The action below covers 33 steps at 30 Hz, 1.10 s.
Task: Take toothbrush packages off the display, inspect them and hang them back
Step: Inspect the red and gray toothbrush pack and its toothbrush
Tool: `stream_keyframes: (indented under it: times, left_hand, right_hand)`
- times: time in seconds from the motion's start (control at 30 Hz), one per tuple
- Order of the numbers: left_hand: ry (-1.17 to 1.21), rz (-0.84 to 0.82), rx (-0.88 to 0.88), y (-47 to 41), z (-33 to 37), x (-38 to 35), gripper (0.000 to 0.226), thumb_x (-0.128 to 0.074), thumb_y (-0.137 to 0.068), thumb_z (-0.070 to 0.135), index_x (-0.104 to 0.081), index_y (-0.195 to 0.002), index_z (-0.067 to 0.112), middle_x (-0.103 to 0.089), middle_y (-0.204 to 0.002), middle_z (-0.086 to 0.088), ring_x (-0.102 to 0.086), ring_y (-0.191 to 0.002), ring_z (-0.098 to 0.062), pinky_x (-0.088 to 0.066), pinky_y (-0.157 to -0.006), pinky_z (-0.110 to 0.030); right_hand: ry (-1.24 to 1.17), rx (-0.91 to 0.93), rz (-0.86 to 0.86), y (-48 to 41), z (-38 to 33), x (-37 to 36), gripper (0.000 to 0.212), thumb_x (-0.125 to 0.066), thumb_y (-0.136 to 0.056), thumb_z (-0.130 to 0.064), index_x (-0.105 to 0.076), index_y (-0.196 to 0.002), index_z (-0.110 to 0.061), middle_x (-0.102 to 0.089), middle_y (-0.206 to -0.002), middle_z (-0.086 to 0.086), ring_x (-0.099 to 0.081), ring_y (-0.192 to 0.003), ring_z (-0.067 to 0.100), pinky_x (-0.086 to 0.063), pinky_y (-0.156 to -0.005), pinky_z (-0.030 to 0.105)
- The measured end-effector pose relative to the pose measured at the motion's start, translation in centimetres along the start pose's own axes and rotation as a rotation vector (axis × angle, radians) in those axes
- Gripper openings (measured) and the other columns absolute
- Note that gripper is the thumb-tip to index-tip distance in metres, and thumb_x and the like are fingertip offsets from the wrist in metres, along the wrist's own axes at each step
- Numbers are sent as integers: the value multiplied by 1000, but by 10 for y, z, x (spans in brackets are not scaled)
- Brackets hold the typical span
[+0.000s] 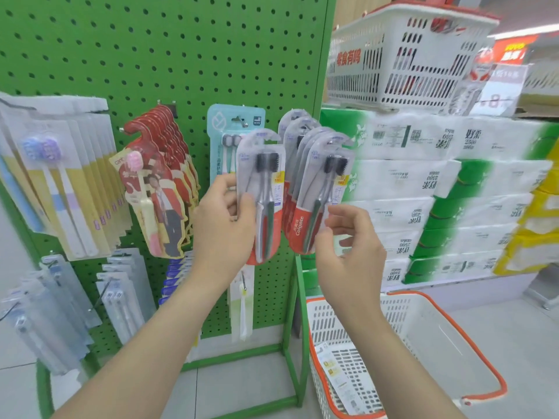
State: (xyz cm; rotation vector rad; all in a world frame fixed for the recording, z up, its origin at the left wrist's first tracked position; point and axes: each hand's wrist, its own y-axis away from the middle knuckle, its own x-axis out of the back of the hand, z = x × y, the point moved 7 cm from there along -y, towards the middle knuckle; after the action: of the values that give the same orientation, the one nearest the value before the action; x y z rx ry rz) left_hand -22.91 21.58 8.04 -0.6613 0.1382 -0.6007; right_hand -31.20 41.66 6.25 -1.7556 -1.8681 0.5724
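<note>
My left hand [225, 220] grips a Colgate toothbrush package [266, 189] with black-bristled brushes, held upright in front of the green pegboard [181, 55]. To its right a bunch of the same red-and-clear Colgate packages [314, 189] hangs on a peg. My right hand [348, 246] is at the lower right edge of the front hanging package, fingers curled beside it; whether they pinch the package is not clear.
Other toothbrush packs hang left on the pegboard: red ones [160, 182], yellow-white ones [60, 182], a teal one [230, 137], clear ones below [60, 303]. A white shopping basket [423, 328] with an orange handle sits at lower right. Tissue packs [438, 192] are stacked right, with a basket [402, 55] on top.
</note>
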Motion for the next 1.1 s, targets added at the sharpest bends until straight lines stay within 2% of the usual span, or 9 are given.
stream_keyframes:
  times: [0.07, 0.13, 0.4, 0.57, 0.73, 0.83, 0.9, 1.0, 1.1]
  left_hand:
    - [-186, 82, -89, -6, 5, 1, 20, -60, -106, 16, -69, -124, 20, -79, -100, 5, -74, -81, -25, -62, -77, -45]
    - [-291, 112, -129, -13, 8, -3, 26, -61, -107, 16, -70, -131, 17, -77, -109, 8, -75, -86, -20, -63, -84, -41]
    - [-286, 81, -201, -52, 15, -30, 28, -60, -107, 13, -72, -132, 22, -78, -93, 5, -73, -82, -19, -61, -79, -44]
    - [-279, 73, -197, -65, 12, -41, 32, -60, -107, 8, -72, -135, 18, -70, -95, 16, -68, -87, -9, -52, -78, -24]
    - [-267, 51, -165, -73, 5, -47, 34, -55, -109, 10, -69, -137, 22, -71, -100, 15, -65, -87, -7, -51, -81, -25]
    - [-274, 56, -157, -75, 5, -49, 36, -55, -108, 7, -69, -138, 22, -69, -107, 17, -61, -85, 0, -41, -80, -4]
    - [-265, 30, -145, -76, 3, -53, 37, -54, -108, 7, -68, -139, 22, -69, -110, 17, -61, -86, 4, -37, -78, 4]
    - [-229, -94, -102, -77, -3, -68, 37, -54, -109, 9, -67, -140, 24, -72, -121, 16, -65, -107, -1, -44, -88, -5]
    - [-139, -235, -18, -74, -14, -87, 37, -55, -109, 9, -66, -141, 25, -72, -131, 14, -65, -122, -4, -54, -105, -29]
  right_hand:
    - [-1, -5, 58, -8, 6, 3, 31, -63, -92, -3, -64, -114, -24, -69, -96, -6, -65, -94, 10, -48, -72, 19]
    - [-20, -38, 89, -16, 15, 4, 33, -62, -91, 0, -63, -113, -25, -68, -95, -6, -63, -91, 10, -46, -65, 16]
    - [-63, -135, 149, -40, 43, 1, 31, -58, -93, -1, -65, -114, -24, -69, -97, -5, -62, -88, 7, -46, -67, 15]
    - [-75, -176, 164, -50, 56, -4, 30, -58, -95, -5, -65, -114, -28, -70, -97, -7, -63, -88, 9, -51, -73, 28]
    - [-103, -212, 168, -55, 64, -7, 30, -57, -96, -7, -65, -115, -29, -71, -95, -8, -64, -85, 8, -50, -70, 30]
    - [-115, -217, 173, -57, 66, -7, 30, -57, -97, -7, -64, -116, -29, -71, -95, -7, -64, -85, 7, -50, -70, 29]
    - [-124, -214, 170, -58, 67, -6, 30, -57, -97, -7, -64, -116, -29, -71, -96, -7, -64, -86, 7, -49, -71, 27]
    - [-124, -207, 138, -59, 67, -9, 34, -57, -97, -7, -61, -120, -32, -69, -104, -7, -65, -94, 7, -51, -76, 31]
    - [-110, -220, 49, -60, 68, -15, 45, -56, -100, -9, -55, -134, -38, -62, -127, -12, -59, -120, 4, -50, -95, 34]
